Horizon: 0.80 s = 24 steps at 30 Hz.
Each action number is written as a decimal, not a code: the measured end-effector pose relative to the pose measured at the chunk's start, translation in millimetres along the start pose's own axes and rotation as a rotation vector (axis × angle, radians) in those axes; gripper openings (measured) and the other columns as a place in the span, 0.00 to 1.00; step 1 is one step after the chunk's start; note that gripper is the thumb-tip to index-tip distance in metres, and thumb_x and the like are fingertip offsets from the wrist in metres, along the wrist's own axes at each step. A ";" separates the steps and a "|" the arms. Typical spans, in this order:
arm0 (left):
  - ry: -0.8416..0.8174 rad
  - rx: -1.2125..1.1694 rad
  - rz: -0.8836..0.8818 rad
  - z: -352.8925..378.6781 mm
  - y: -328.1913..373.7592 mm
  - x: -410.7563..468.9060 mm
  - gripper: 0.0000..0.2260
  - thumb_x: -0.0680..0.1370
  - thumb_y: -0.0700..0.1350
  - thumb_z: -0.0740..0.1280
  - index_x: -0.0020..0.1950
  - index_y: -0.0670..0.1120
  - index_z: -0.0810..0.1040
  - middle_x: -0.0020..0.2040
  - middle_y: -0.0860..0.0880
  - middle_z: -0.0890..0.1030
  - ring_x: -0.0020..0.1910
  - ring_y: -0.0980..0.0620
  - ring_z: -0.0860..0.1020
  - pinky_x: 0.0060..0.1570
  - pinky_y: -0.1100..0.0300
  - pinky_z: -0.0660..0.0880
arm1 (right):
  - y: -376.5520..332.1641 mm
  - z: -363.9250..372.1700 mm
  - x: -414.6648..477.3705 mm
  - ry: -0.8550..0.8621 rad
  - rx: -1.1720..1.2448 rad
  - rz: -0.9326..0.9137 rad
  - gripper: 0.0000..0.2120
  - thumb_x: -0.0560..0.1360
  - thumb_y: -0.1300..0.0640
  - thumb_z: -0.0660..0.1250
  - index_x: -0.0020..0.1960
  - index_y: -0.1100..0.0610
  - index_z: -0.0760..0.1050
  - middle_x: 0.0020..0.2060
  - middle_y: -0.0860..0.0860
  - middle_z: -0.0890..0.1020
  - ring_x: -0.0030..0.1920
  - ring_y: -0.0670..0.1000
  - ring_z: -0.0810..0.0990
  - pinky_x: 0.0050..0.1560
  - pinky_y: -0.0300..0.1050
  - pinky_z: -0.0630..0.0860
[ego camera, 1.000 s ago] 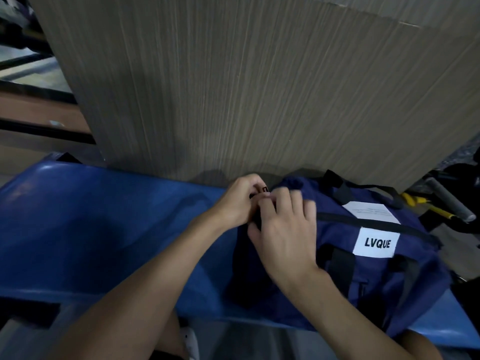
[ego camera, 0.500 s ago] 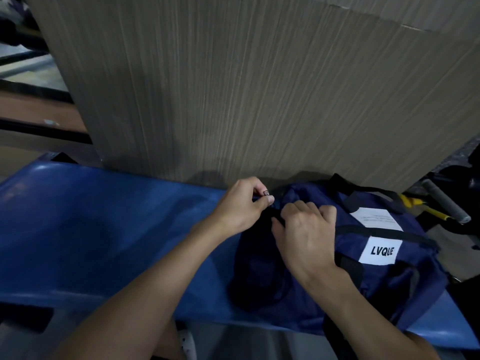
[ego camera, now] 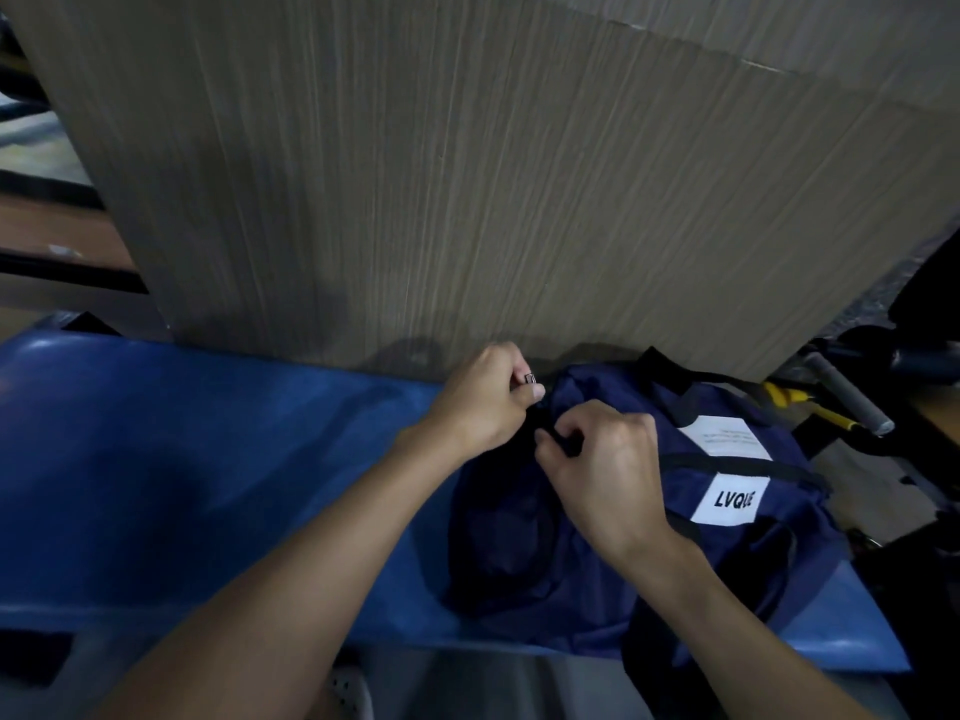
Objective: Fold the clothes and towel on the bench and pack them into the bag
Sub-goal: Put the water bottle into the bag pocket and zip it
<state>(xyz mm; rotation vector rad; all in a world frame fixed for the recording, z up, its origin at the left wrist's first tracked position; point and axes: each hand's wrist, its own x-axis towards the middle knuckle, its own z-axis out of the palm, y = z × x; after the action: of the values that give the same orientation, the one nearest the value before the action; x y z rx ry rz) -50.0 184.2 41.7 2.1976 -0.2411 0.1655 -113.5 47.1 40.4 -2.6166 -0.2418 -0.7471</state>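
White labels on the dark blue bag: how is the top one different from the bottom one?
The upper white label has only tiny grey print, too small to read; the lower white label has big black letters, LVQUE. The upper one lies above the black strip; the lower one lies below it. Both are white patches on the navy fabric bag.

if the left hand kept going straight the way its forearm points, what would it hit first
Probably the navy bag: the left hand, pinching a metal pull, points up and right at the bag's end, almost touching. Past that stands the wood-grain panel. Depth is unclear from one view.
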 end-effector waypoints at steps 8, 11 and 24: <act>-0.100 -0.168 -0.110 10.7 -9.5 2.3 0.05 0.79 0.45 0.70 0.46 0.46 0.76 0.46 0.47 0.80 0.46 0.52 0.78 0.46 0.60 0.74 | 0.3 -8.0 -10.3 -0.029 -0.090 -0.115 0.14 0.65 0.59 0.76 0.33 0.53 0.70 0.30 0.46 0.74 0.31 0.49 0.73 0.45 0.46 0.64; -0.127 -0.271 -0.211 19.2 -12.6 7.2 0.06 0.79 0.43 0.70 0.42 0.45 0.77 0.41 0.45 0.81 0.41 0.51 0.78 0.43 0.58 0.75 | -2.3 -14.0 -12.4 -0.033 -0.107 -0.157 0.18 0.65 0.58 0.75 0.33 0.50 0.65 0.29 0.45 0.73 0.30 0.48 0.71 0.44 0.45 0.64; -0.088 -0.330 -0.140 29.8 -62.0 17.5 0.05 0.77 0.39 0.72 0.45 0.39 0.79 0.42 0.47 0.82 0.41 0.50 0.80 0.44 0.60 0.77 | -2.1 -21.4 -25.1 0.041 -0.103 -0.173 0.10 0.66 0.54 0.71 0.32 0.52 0.70 0.29 0.44 0.73 0.31 0.45 0.68 0.45 0.43 0.65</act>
<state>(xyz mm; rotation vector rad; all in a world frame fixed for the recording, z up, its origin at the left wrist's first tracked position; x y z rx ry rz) -17.7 194.4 -20.7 1.8869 -0.1506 -0.0465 -145.1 38.5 44.2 -2.6985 -0.4330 -0.8921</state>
